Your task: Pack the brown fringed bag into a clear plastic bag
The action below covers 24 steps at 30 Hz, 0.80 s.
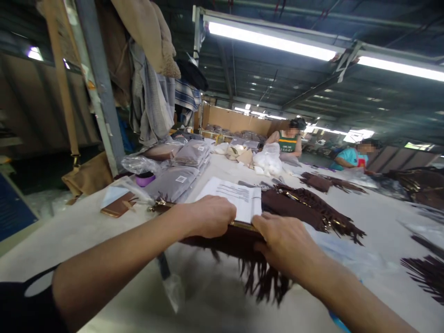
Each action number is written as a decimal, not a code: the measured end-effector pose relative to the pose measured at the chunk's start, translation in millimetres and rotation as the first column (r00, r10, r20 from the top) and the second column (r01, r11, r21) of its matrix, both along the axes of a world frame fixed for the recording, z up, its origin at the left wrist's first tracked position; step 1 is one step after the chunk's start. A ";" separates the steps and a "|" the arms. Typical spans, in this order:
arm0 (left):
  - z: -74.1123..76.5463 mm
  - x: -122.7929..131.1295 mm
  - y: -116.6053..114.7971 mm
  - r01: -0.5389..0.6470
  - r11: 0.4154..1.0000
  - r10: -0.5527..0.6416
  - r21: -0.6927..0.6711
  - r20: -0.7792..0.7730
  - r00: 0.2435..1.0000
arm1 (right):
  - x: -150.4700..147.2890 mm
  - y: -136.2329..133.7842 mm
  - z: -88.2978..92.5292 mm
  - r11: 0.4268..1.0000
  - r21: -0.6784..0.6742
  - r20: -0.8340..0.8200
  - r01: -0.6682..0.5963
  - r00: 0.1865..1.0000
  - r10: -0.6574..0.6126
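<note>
A dark brown fringed bag (239, 252) with a gold zipper along its top is held up over the white table (86, 231). My left hand (210, 215) is closed on the bag's top edge at the left. My right hand (282, 243) grips the top edge at the right, fingers curled over it. A white printed paper sheet (236, 196) sticks up out of the bag's opening between the two hands. The fringe hangs down below and is blurred.
More brown fringed bags (312, 208) lie behind and to the right. Grey packed pouches (180, 178) are stacked at the left, near a brown wallet (118, 206) and a purple cup (144, 178). Two other people (289, 138) sit at the far end. Clothes hang on a post at the upper left.
</note>
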<state>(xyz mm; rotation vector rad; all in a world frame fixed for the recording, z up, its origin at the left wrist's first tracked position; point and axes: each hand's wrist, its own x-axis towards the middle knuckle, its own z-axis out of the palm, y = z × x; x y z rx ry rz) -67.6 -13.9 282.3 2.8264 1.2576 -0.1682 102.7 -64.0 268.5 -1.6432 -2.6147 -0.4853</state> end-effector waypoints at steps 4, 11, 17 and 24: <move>-31.1 -38.0 -5.9 0.052 0.993 -0.062 -0.106 -0.092 0.994 | 17.5 -10.7 -19.2 0.891 -0.450 -0.163 0.062 0.975 -0.150; -78.5 -95.8 -11.8 -0.097 0.910 0.157 -0.402 0.120 0.980 | 49.8 -16.7 -36.6 0.691 -0.720 -0.375 -0.069 0.875 -0.304; -51.2 -91.7 18.0 -0.106 0.973 0.131 -0.204 0.114 0.985 | 54.7 11.9 -30.6 0.859 -0.508 -0.170 0.067 0.970 -0.176; 0.9 -92.9 41.5 -0.001 0.895 0.027 0.446 -0.052 0.998 | 60.8 37.3 -15.4 0.998 0.067 -0.022 0.019 1.000 -0.017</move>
